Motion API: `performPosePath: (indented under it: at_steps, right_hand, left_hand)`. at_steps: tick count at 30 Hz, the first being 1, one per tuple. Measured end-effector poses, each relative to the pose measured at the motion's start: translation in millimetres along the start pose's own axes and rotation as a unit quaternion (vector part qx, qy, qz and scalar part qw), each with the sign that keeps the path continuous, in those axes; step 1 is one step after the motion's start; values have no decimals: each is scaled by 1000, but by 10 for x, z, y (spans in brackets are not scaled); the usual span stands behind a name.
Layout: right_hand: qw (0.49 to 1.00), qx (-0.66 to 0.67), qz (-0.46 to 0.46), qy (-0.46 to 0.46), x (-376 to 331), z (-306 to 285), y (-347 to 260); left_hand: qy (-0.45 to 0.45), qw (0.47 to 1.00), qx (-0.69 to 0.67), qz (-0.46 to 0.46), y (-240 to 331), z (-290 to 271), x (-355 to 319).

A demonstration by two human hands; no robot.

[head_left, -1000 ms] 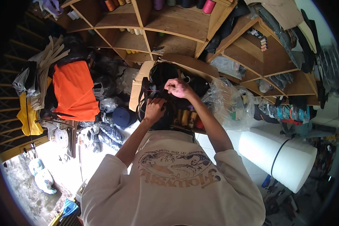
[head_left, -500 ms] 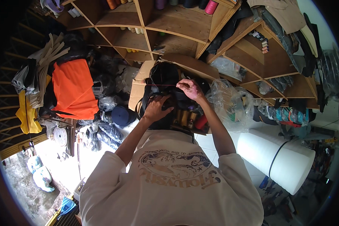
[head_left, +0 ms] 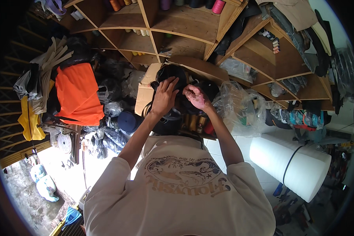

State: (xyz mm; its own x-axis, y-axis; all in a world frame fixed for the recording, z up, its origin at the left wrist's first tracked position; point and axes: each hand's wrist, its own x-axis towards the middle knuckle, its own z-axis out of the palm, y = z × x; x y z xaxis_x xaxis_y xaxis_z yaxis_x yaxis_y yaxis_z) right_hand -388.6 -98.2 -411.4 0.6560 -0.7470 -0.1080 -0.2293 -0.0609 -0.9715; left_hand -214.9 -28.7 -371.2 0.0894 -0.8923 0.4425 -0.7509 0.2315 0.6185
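Observation:
My left hand [head_left: 164, 97] reaches over a round black item [head_left: 172, 72], its fingers stretched out along the near side of it. Just to its right, my right hand [head_left: 196, 97] has its fingers curled into a pinch. What it holds is too small to make out; no thread shows there now. Dark stuff, hard to name, fills the cardboard box [head_left: 145, 93] behind and between the hands. Below the right wrist lie brown thread spools [head_left: 193, 122] and a red spool [head_left: 209, 128].
Wooden cubby shelves [head_left: 187, 34] holding thread spools rise in front. A clear plastic bag [head_left: 240, 108] and a white foam roll [head_left: 289, 168] lie to the right. On the left are orange fabric [head_left: 78, 94] and a dark blue roll [head_left: 128, 122].
My left hand has moved up and slightly right, onto the black item, its fingers extending. The right hand has lowered slightly. A red thread stretched leftward from it before no longer shows.

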Motion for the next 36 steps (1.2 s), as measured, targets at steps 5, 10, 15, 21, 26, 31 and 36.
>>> performPosePath:
  at_steps: [5, 10, 15, 21, 26, 31, 36]
  right_hand:
    - [988, -149, 19, 30, 20, 97, -55]
    - [926, 364, -99, -14, 190, 291, 1130]
    - [955, 0, 193, 226, 276, 616, 276]
    - [934, -44, 112, 336, 337, 682, 328]
    - [910, -180, 148, 342, 389, 734, 346]
    - [938, -132, 136, 290, 474, 689, 706]
    - [925, 249, 248, 145, 354, 453, 304]
  left_hand:
    - [-166, 977, -104, -85, -302, 108, -92]
    - [-96, 952, -221, -188, -202, 317, -52]
    - [-27, 952, -132, -276, -365, 406, -136]
    - [55, 951, -135, -273, -140, 532, -200]
    - [69, 948, -116, -286, -144, 522, -283]
    - [80, 945, -129, -291, -230, 542, -310]
    - [51, 917, -159, -363, -564, 596, -361]
